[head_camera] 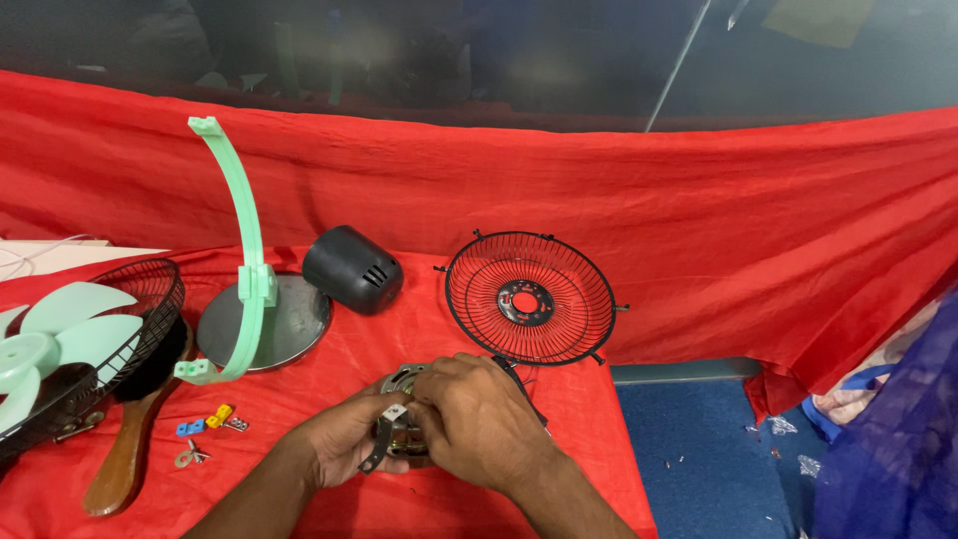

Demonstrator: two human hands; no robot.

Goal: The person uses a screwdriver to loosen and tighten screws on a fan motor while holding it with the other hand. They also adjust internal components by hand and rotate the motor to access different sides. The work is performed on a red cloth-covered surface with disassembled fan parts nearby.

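Observation:
Both my hands hold a small metal fan motor [399, 424] low over the red cloth. My left hand [344, 439] grips it from the left and below. My right hand [479, 419] covers its right side and top, fingers curled on it. A dark metal bracket sticks out of the motor toward me. Just beyond the hands a black wire fan guard [529, 297] with a red centre leans against the red cloth backdrop.
A black motor cover [352, 269] lies behind a round metal base [289, 324] with a curved mint-green stand [244, 240]. At left are a guard with mint blades [60, 344], a wooden brush [130, 439] and small parts [210, 424]. The table edge drops to blue floor [699, 449].

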